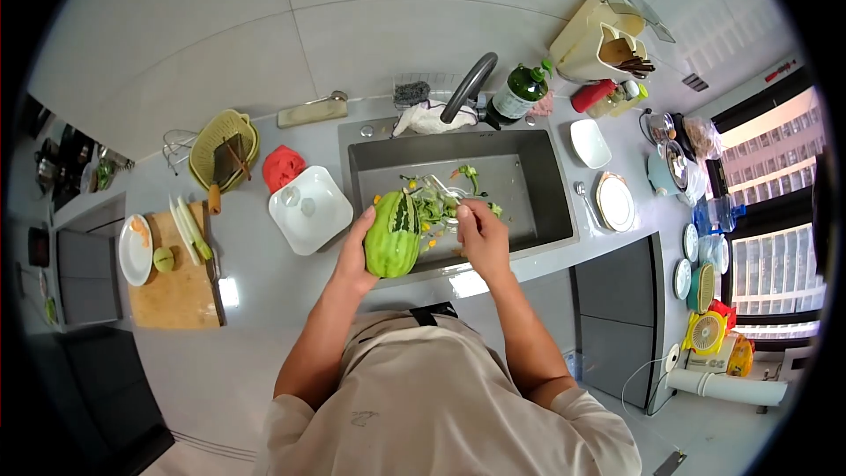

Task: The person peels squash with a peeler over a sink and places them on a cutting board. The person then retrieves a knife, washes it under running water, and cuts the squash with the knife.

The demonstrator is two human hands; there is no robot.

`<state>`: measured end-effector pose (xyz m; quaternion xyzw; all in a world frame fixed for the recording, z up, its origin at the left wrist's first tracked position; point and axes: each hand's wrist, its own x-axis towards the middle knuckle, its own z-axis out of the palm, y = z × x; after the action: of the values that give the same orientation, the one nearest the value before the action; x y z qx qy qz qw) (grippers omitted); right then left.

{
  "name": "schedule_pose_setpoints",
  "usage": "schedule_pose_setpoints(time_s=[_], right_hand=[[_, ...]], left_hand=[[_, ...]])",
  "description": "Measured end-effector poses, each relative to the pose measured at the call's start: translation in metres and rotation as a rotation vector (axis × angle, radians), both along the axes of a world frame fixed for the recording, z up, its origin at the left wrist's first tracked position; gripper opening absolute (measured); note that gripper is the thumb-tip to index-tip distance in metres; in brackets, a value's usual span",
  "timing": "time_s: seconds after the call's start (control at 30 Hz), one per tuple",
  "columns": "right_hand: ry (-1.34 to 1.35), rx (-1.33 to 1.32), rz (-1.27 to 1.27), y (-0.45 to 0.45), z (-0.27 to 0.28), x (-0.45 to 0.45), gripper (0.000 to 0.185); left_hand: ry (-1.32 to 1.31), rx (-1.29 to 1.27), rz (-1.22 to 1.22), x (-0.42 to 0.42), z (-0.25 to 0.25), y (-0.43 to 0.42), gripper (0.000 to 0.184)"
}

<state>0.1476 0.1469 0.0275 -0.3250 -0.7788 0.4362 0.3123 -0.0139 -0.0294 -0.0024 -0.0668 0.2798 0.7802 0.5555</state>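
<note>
My left hand (355, 251) is wrapped round the left side of a large green squash (392, 251), held over the front edge of the sink. Most of its visible surface is pale green and peeled, with dark striped skin along the upper right. To the right of it, my right hand (483, 238) is closed on a silvery peeler (434, 185), whose handle is mostly hidden by the fingers. The peeler is apart from the squash. Green peelings (432, 210) and small orange bits lie in the grey sink (529, 159) below.
Behind the sink stand a dark faucet (470, 88) and a green soap bottle (520, 92). On the left are a white square bowl (310, 211), a red bag (283, 167), a yellow basket (220, 137) with a cleaver (225, 163), and a cutting board (172, 300). Right: white dishes (590, 144).
</note>
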Motion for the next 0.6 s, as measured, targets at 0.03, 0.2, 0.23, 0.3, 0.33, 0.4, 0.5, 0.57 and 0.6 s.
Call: schedule_pose_setpoints(time_s=[0.03,0.2,0.23,0.3,0.33,0.4,0.5,0.57,0.6], right_hand=[[-0.094,-0.161,0.057,0.005,-0.004,0.0,0.029],[-0.209,-0.382,0.067,0.009,-0.004,-0.002,0.031],[-0.208,-0.38,0.067,0.008,-0.003,-0.003,0.031],[-0.182,-0.26,0.053,0.001,-0.004,-0.004,0.029],[-0.182,-0.261,0.054,-0.002,-0.004,-0.004,0.029],[-0.129,0.107,0.043,-0.006,-0.004,-0.004,0.024],[-0.122,0.124,0.039,-0.007,0.0,-0.004,0.02],[-0.129,0.117,0.038,-0.004,0.002,-0.005,0.019],[-0.14,0.105,0.037,-0.004,0.003,-0.004,0.018]], left_hand=[[-0.014,-0.008,-0.005,0.0,-0.001,-0.003,0.055],[-0.015,-0.019,0.02,-0.002,-0.002,-0.005,0.053],[-0.009,-0.016,0.023,-0.003,0.0,-0.005,0.053],[-0.002,-0.015,0.027,-0.005,0.002,-0.004,0.052],[-0.01,-0.025,0.015,-0.006,0.002,-0.004,0.052],[-0.015,-0.033,0.003,-0.008,0.002,-0.004,0.051],[-0.002,-0.018,-0.011,-0.007,0.004,-0.001,0.052],[0.003,-0.02,-0.015,-0.007,0.008,0.001,0.052],[0.003,-0.019,-0.017,-0.006,0.008,0.001,0.052]])
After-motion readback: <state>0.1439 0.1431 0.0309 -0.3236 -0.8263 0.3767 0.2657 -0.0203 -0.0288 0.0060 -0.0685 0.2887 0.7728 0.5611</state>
